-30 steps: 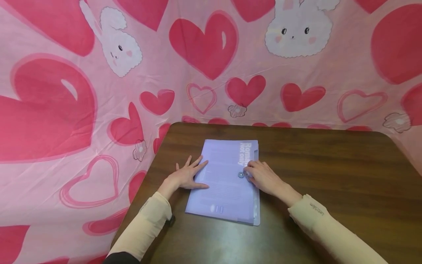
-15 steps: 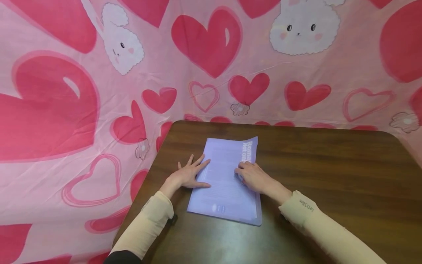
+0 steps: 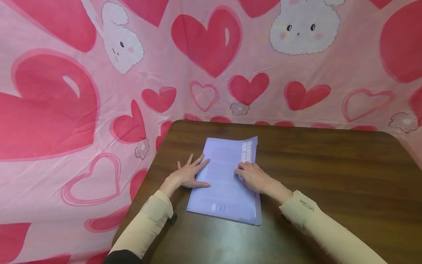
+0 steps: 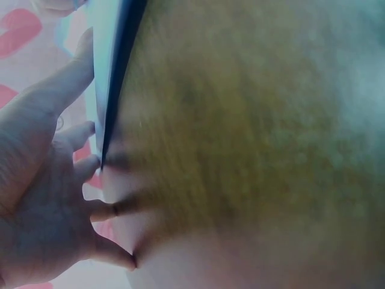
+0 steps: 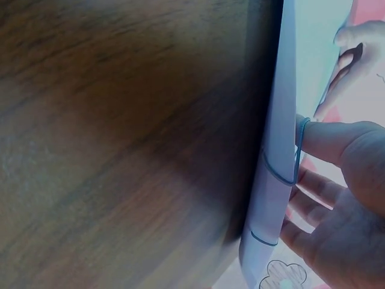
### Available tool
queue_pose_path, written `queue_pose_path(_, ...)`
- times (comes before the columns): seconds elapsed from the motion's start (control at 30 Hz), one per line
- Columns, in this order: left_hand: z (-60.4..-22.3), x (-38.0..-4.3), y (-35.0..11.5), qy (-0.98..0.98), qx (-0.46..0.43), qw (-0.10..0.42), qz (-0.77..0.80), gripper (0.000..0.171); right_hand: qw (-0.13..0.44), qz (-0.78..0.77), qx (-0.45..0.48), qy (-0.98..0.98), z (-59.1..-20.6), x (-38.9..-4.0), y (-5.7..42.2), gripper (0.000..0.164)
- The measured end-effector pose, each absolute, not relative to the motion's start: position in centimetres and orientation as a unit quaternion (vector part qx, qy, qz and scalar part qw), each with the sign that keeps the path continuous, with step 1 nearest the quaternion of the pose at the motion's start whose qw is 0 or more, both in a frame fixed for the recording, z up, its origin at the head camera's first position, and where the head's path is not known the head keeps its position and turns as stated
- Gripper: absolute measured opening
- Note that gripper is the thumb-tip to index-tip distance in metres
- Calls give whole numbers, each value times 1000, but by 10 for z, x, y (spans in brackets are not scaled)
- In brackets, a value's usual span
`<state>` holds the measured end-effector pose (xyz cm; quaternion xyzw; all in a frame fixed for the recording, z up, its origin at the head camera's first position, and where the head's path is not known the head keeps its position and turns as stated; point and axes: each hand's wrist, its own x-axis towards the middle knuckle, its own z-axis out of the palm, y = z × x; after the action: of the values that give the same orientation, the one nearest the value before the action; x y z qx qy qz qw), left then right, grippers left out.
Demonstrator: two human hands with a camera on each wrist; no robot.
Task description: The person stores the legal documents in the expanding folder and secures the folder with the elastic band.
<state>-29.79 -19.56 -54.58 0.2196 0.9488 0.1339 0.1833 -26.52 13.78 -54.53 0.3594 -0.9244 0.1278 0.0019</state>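
The translucent lilac plastic document folder [image 3: 227,176] lay flat on the dark brown wooden table [image 3: 329,172], near its left edge, with its flap side to the right and white lettering at the far right corner. That flap looked lifted a little from the folder's face at the far end, and the snap button was hidden beneath the fingers. The right hand [image 3: 254,178] rested on the flap edge with its fingers curled down over it; from the wrist view the thumb [image 5: 328,141] seemed to pinch the thin edge, though the blur left that uncertain. The left hand [image 3: 188,175] was spread flat, fingers straight, pressing the folder's left margin down onto the table.

I judged the step in hand to be the opening of the flap, one hand steadying while the other worked the closure. The next move would call for a light peel of the flap to the right, with the left palm holding firm so the slippery folder did not slide. Behind the table hung a pink cloth [image 3: 66,110] printed with red hearts and white rabbits.
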Motion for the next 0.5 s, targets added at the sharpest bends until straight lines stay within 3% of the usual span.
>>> queue_pose_path(0.27, -519, -280, -190, 946, 223, 185, 143, 110, 2, 151, 356, -922, -568, -274, 142, 35)
queue_pose_path(0.5, -516, -279, -188, 946, 227, 186, 141, 109, -27, 113, 340, -933, -517, -244, 132, 35)
